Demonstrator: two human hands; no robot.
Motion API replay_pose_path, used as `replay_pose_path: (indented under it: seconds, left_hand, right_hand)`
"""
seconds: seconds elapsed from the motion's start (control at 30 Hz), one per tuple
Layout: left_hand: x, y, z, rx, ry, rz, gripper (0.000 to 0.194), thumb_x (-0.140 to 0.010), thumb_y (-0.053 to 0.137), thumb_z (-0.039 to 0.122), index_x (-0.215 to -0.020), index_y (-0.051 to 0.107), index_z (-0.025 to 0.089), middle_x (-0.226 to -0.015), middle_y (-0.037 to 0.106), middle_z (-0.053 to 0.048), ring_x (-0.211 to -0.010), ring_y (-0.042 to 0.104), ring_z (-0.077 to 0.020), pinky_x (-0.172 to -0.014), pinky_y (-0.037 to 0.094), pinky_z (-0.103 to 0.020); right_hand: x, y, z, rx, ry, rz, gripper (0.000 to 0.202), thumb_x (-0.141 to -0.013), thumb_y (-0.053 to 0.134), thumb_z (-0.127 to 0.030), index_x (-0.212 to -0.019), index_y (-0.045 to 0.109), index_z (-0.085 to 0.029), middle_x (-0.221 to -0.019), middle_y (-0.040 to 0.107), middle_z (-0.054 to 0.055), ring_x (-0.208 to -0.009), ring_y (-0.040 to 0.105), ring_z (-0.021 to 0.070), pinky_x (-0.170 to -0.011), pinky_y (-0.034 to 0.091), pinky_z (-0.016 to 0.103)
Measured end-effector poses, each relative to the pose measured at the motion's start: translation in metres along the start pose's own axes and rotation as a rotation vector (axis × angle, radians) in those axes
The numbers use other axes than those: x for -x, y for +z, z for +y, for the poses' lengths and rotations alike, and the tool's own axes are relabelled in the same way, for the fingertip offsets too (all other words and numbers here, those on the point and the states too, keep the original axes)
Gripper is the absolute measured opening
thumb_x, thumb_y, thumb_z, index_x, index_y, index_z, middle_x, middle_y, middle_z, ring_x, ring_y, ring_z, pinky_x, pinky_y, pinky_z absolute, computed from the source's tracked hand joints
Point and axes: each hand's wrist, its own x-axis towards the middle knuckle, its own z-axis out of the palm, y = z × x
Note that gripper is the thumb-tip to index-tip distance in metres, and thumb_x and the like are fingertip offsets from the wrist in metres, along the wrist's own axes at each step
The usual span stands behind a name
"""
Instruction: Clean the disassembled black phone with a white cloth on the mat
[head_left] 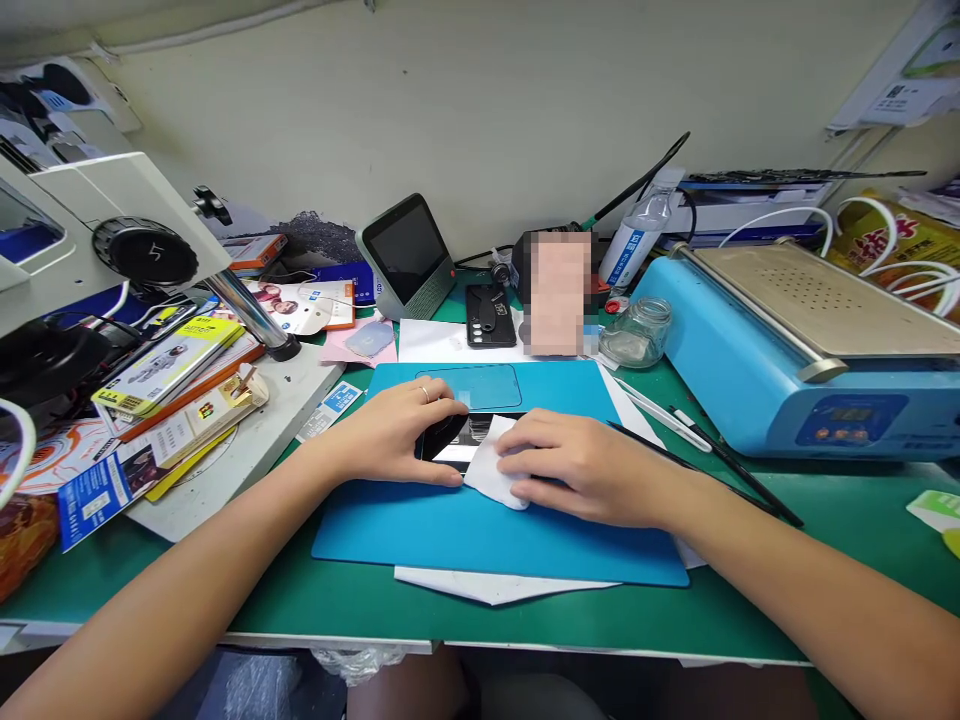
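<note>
A phone [453, 452] with a dark, reflective screen lies flat on the blue mat [480, 535]. My left hand [401, 430] is around its left end, thumb along the near edge and fingers at the far edge. My right hand [566, 465] presses a white cloth [495, 470] onto the phone's right part, fingers closed on it. The cloth and hand hide that end of the phone. Just behind the phone, a clear screen protector with a black border [491, 385] rests on the mat.
Behind the mat stand a smart display [409, 255], a black phone [490, 316] and a glass jar [637, 333]. A blue heating machine [795, 350] is at right, with thin tools [739, 480] before it. A microscope stand [247, 310] and boxes [172, 370] fill the left.
</note>
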Motion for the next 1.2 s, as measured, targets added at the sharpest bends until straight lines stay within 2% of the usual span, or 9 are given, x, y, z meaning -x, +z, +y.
replay_pose_path:
  seconds: [0.13,0.27,0.43,0.6,0.73,0.83,1.03,1.2]
  left_hand:
    - [0.0000,-0.0007,0.0008,-0.009,-0.011,-0.010,0.072,-0.082,0.066,0.069,-0.135,0.057,0.020,-0.119,0.062,-0.012,-0.108,0.061,-0.0293,-0.091,0.050,-0.040]
    - [0.0007,-0.0015,0.0002,-0.006,-0.002,-0.015,0.074,-0.082,0.067,0.070,-0.135,0.057,0.020,-0.119,0.061,-0.012,-0.107,0.061,-0.0291,-0.092,0.050,-0.040]
    - [0.0013,-0.0026,-0.0006,0.016,0.008,-0.017,0.074,-0.083,0.065,0.070,-0.136,0.056,0.020,-0.120,0.062,-0.012,-0.106,0.061,-0.0289,-0.092,0.050,-0.040]
    - [0.0013,-0.0022,-0.0016,0.012,0.017,-0.013,0.076,-0.082,0.066,0.071,-0.136,0.057,0.020,-0.120,0.061,-0.013,-0.107,0.060,-0.0296,-0.090,0.050,-0.041]
    - [0.0012,-0.0020,-0.0021,0.007,0.009,-0.034,0.083,-0.078,0.068,0.074,-0.139,0.053,0.019,-0.122,0.060,-0.013,-0.110,0.059,-0.0300,-0.092,0.049,-0.040]
    - [0.0010,-0.0024,-0.0017,0.017,0.005,-0.039,0.090,-0.072,0.071,0.077,-0.140,0.053,0.021,-0.119,0.060,-0.012,-0.107,0.060,-0.0300,-0.089,0.050,-0.039]
    - [0.0010,-0.0013,-0.0001,-0.011,0.004,-0.039,0.082,-0.077,0.069,0.074,-0.139,0.053,0.021,-0.119,0.060,-0.012,-0.109,0.060,-0.0302,-0.090,0.050,-0.040]
    - [0.0016,-0.0006,0.0001,-0.017,0.010,-0.027,0.079,-0.081,0.067,0.072,-0.138,0.053,0.019,-0.121,0.060,-0.013,-0.109,0.060,-0.0298,-0.090,0.049,-0.040]
  right_hand:
    - [0.0014,-0.0002,0.0034,0.028,0.045,0.048,0.023,-0.102,0.054,-0.029,-0.112,0.073,-0.019,-0.114,0.072,0.010,-0.107,0.065,0.0244,-0.088,0.055,0.039]
    - [0.0008,0.0004,0.0040,0.015,-0.001,0.003,0.024,-0.102,0.054,-0.030,-0.112,0.072,-0.018,-0.117,0.071,0.010,-0.107,0.064,0.0243,-0.087,0.055,0.039]
    - [0.0009,0.0000,0.0055,0.028,0.027,0.049,0.024,-0.102,0.053,-0.029,-0.113,0.072,-0.019,-0.116,0.071,0.011,-0.109,0.064,0.0249,-0.089,0.055,0.041]
    - [0.0016,0.0005,0.0051,-0.004,-0.011,0.006,0.023,-0.102,0.055,-0.029,-0.111,0.073,-0.019,-0.117,0.071,0.011,-0.106,0.064,0.0238,-0.087,0.055,0.038]
    - [0.0020,0.0008,0.0056,0.008,0.062,0.061,0.023,-0.102,0.054,-0.028,-0.109,0.073,-0.018,-0.114,0.072,0.010,-0.107,0.064,0.0244,-0.090,0.054,0.040]
    - [0.0009,0.0013,0.0043,-0.014,0.039,0.034,0.022,-0.102,0.055,-0.028,-0.108,0.074,-0.018,-0.115,0.072,0.010,-0.106,0.064,0.0234,-0.087,0.054,0.038]
    - [0.0007,-0.0005,0.0043,0.000,0.054,0.067,0.022,-0.102,0.055,-0.027,-0.105,0.074,-0.018,-0.111,0.073,0.010,-0.104,0.064,0.0234,-0.088,0.053,0.038]
    - [-0.0001,-0.0001,0.0035,-0.053,0.018,0.018,0.019,-0.101,0.057,-0.026,-0.105,0.074,-0.018,-0.113,0.072,0.008,-0.103,0.063,0.0213,-0.088,0.053,0.035]
